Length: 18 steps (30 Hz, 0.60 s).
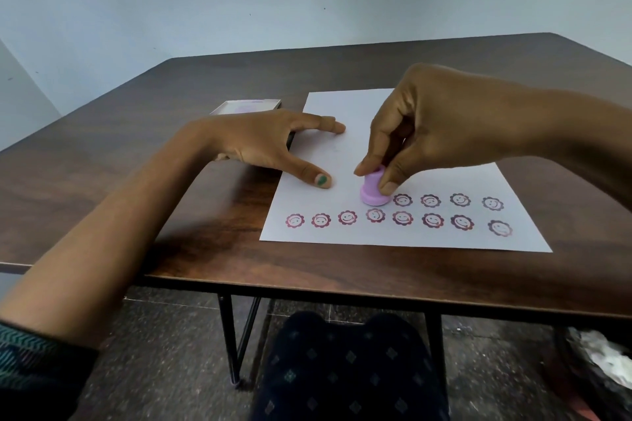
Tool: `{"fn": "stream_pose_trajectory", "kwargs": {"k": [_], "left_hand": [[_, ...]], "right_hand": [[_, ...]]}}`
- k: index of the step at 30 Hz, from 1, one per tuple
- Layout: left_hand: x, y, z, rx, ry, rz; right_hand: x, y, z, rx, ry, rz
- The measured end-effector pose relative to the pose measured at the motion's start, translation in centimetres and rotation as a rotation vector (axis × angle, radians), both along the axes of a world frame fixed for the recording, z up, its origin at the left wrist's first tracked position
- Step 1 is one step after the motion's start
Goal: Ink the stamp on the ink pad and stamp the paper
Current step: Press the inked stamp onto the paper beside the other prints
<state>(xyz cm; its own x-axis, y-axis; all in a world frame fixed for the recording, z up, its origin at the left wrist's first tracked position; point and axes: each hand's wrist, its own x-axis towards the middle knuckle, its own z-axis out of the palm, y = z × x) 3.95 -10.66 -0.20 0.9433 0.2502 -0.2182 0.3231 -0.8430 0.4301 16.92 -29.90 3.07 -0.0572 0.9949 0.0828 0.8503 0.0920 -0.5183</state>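
Observation:
A white sheet of paper point(444, 164) lies on the dark wooden table point(171, 181). It carries two rows of reddish smiley-flower prints point(403, 218) near its front edge. A small lilac stamp point(372, 191) stands upright with its base down on the paper, at the left end of the upper row. My right hand point(441, 123) pinches the stamp's top between thumb and fingers. My left hand point(270, 143) lies flat with fingers spread, its thumb and fingertips on the paper's left side. An ink pad tray point(246, 107) sits behind the left hand, partly hidden by it.
The table's front edge runs just below the paper. Black metal legs point(229, 335) stand underneath, and my knees in dark patterned cloth point(345, 369) are beneath the edge. A pale wall rises behind the table. Crumpled plastic point(602, 355) lies on the floor at right.

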Motion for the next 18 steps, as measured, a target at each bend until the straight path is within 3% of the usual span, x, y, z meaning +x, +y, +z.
{"fn": "stream_pose_trajectory", "kwargs": {"k": [18], "left_hand": [[0.08, 0.07, -0.05, -0.045, -0.013, 0.009]], "right_hand": [[-0.21, 0.29, 0.03, -0.030, -0.051, -0.013]]}}
